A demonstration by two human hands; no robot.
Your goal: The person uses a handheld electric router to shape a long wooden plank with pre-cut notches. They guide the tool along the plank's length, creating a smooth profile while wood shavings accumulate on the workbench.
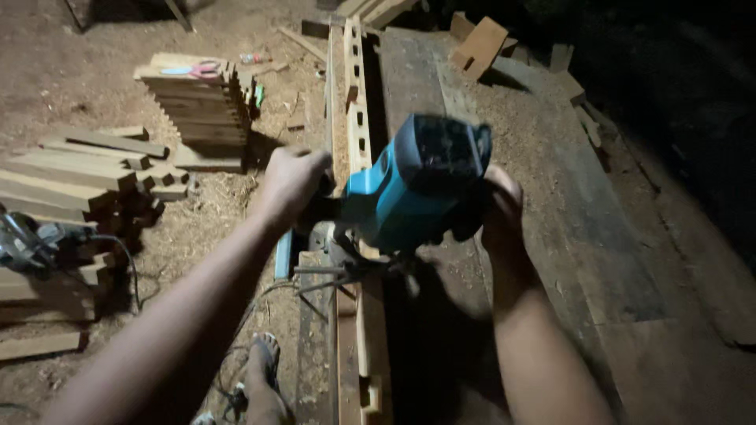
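The left hand (290, 179) and right hand (501, 208) each had a closed grip on a side handle of the blue router (417, 185), which stood tilted over a long wooden strip (358, 126). The strip, cut with slots, ran lengthwise away from the person along the dusty desk (567, 205). Its bit seemed hidden. Stacked wood blocks (201, 106) sat on the sawdust floor (63, 71).

router (417, 185) base hidden behind body | right hand (500, 208) fingers hidden (behind router) | forearms cut off
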